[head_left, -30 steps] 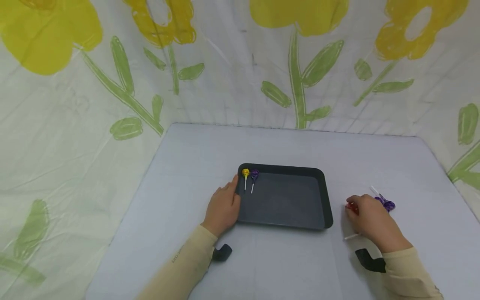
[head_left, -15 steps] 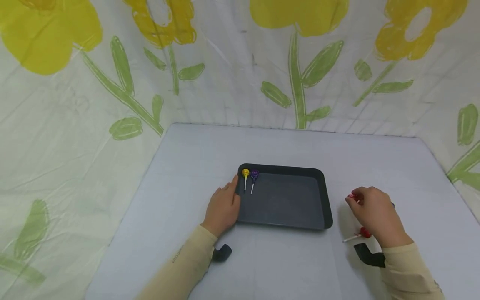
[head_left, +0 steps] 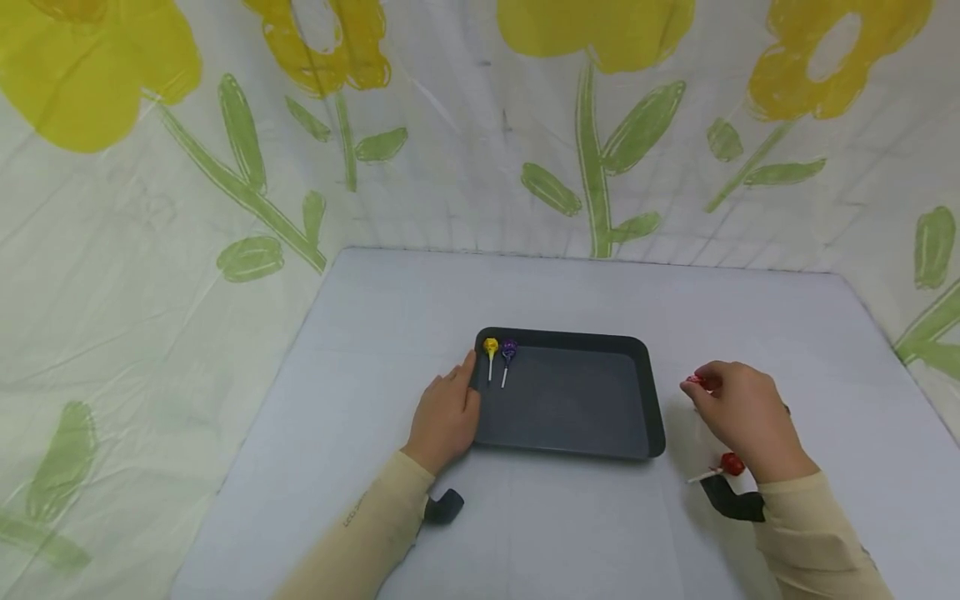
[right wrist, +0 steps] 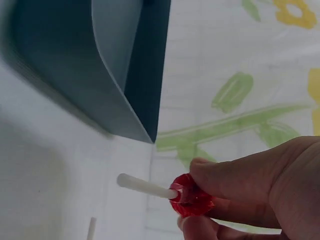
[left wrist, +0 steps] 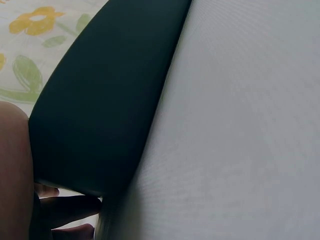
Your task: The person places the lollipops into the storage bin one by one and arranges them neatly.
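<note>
The tray [head_left: 573,400] is showing a smooth, matt finish; the red lollipop [right wrist: 191,199] is looking crinkled and glossy, its white stick [right wrist: 147,187] appearing smooth.

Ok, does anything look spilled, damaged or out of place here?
Nothing stands out: the yellow lollipop and purple lollipop lie side by side in the tray, the right hand holds a red lollipop by its head, and no spill or damage shows.

No text can be read: the short line of dark lettering [head_left: 355,510] on the beige left sleeve [head_left: 369,527] is too small and blurred.
</note>
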A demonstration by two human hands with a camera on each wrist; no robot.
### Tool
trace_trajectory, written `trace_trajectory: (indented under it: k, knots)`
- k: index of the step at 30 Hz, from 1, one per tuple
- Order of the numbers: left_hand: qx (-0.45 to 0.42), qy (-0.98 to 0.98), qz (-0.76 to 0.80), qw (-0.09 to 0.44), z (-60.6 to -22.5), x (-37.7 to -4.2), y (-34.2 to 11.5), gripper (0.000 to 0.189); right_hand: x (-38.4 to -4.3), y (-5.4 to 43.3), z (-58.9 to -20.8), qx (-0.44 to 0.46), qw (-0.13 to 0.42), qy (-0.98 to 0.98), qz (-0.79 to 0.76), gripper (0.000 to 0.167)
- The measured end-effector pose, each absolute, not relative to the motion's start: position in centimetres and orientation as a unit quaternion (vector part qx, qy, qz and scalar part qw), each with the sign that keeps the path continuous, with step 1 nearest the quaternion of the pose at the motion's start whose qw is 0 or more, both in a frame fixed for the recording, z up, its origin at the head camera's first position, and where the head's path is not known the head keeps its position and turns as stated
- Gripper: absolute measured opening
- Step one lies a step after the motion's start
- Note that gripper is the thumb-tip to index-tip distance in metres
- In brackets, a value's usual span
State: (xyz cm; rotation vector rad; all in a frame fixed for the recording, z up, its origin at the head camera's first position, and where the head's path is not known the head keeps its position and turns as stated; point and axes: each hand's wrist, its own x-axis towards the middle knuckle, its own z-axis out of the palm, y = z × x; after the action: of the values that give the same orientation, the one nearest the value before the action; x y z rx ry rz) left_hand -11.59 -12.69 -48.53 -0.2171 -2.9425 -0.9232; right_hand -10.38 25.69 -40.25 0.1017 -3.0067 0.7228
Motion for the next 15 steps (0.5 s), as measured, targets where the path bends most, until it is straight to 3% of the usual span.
trace_trajectory:
  k: [15]
  knots:
    - [-0.071,-0.953,-0.295,0.027,-48.7,-11.6,-12.8,0.058,-11.5,24.3,-39.0,0.036,0.029,-0.966,0.253,0.028]
